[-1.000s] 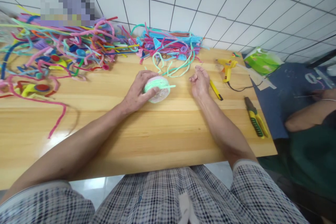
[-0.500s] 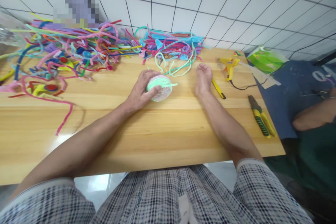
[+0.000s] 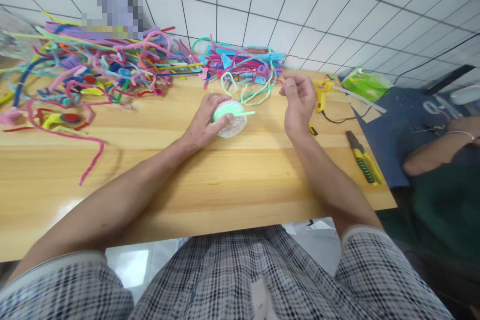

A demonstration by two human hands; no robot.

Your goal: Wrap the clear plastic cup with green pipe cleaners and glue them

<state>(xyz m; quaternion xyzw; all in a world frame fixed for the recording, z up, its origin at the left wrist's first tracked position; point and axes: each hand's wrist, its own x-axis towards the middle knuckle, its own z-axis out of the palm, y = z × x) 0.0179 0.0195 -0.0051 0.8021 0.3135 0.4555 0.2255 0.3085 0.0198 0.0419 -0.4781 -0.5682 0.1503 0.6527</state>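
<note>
A round clear piece with mint-green fuzzy stems on it (image 3: pixel 235 126) rests on the wooden table (image 3: pixel 225 180), one green end sticking out to the right. Around its left side my left hand (image 3: pixel 210 119) is wrapped, thumb on top. My right hand (image 3: pixel 300 102) is raised to the right of it, fingers curled together at the tips; whether anything small is between them cannot be made out. Loose light-green stems (image 3: pixel 258 96) lie just behind the round piece.
Colourful fuzzy stems (image 3: pixel 131 60) are heaped at the back left, a blue and pink bundle (image 3: pixel 240 60) at the back middle. A yellow glue gun (image 3: pixel 321 95) and pliers (image 3: pixel 363 157) lie right. A person's forearm (image 3: pixel 438 152) shows at the far right.
My right hand has risen slightly and turned, now in front of part of the glue gun and the yellow cutter. My left hand keeps its hold on the round piece.
</note>
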